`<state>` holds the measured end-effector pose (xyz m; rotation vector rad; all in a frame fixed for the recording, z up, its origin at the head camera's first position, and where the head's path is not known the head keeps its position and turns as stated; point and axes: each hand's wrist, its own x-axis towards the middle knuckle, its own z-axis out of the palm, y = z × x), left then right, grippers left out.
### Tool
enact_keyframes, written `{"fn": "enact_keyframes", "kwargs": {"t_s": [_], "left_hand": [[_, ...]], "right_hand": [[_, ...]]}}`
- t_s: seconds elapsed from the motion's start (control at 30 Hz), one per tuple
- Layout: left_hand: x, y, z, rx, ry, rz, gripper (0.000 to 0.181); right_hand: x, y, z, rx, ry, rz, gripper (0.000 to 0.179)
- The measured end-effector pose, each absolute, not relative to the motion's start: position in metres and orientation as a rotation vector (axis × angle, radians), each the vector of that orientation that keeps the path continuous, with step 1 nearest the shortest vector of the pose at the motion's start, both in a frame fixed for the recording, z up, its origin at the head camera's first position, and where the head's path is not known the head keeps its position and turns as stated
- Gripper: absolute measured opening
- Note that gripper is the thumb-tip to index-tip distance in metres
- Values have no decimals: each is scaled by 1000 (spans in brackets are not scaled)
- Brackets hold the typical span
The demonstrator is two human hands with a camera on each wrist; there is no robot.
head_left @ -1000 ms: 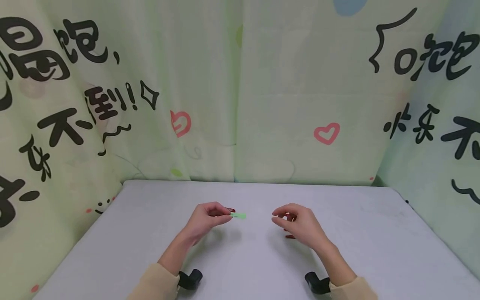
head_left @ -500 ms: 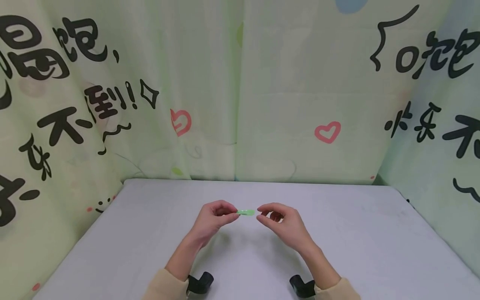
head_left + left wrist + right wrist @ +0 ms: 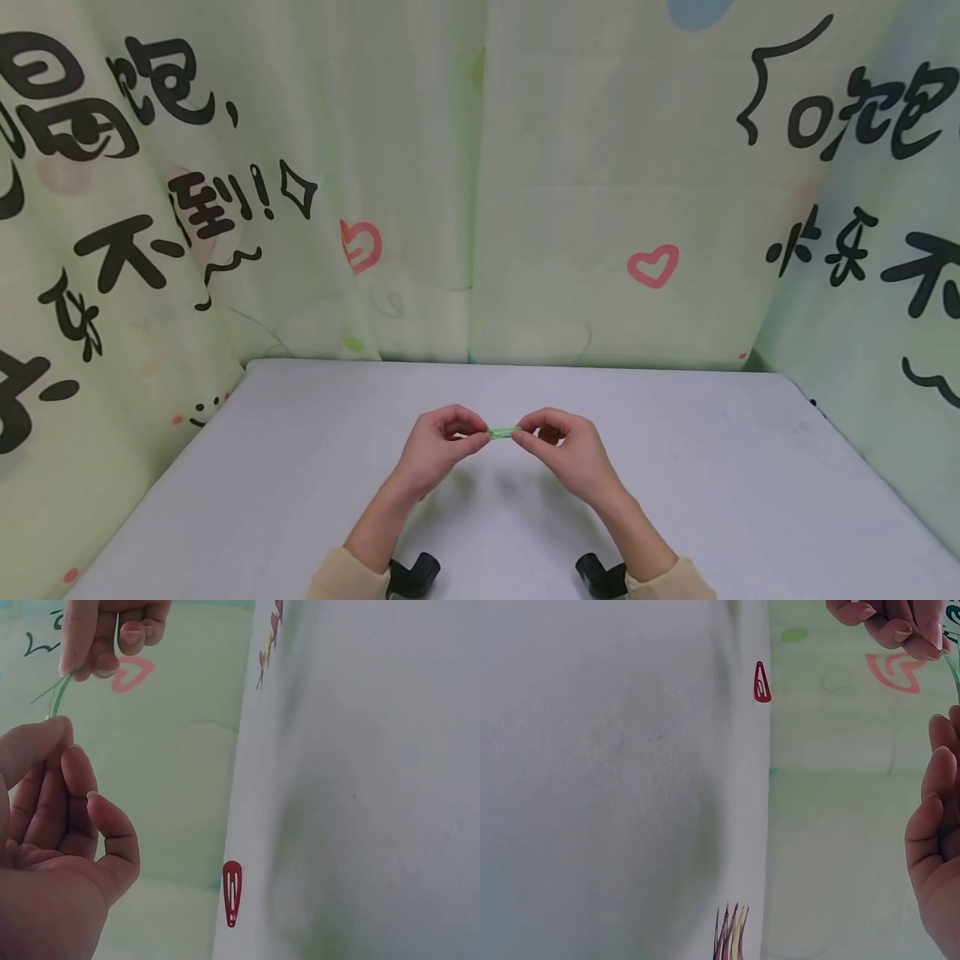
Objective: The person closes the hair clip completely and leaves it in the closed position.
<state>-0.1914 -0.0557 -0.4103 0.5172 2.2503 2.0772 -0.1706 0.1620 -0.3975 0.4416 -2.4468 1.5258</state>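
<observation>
A slim green snap hair clip (image 3: 503, 433) is stretched between both hands above the table, centre of the head view. My left hand (image 3: 444, 450) pinches its left end between thumb and fingertips. My right hand (image 3: 566, 450) pinches the other end the same way. In the left wrist view the green clip (image 3: 60, 696) shows as thin strips, one splayed away from the other. Fingertips cover both of its ends. A red snap hair clip (image 3: 232, 894) lies on the table; in the right wrist view a red clip (image 3: 761, 682) also shows.
Several dark red and yellow hair clips (image 3: 731, 934) lie together near the table's edge, hidden behind the hands in the head view. The white table (image 3: 300, 500) ends at a printed pale green curtain (image 3: 555, 250). Black wrist mounts (image 3: 414, 575) sit below both wrists.
My left hand has moved right with the green hair clip. The right hand has come left and now pinches its free end. Red clips visible a second ago are hidden in the head view.
</observation>
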Motion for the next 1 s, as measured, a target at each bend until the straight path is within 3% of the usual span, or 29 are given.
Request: {"fn": "enact_keyframes", "kwargs": {"t_s": [0.43, 1.0], "left_hand": [[-189, -54, -412, 592, 2220, 2128, 23], [-182, -52, -413, 521, 2268, 2149, 12]], "right_hand": [[-171, 160, -396, 401, -2435, 1510, 6], [-167, 156, -400, 504, -2372, 1474, 8]]}}
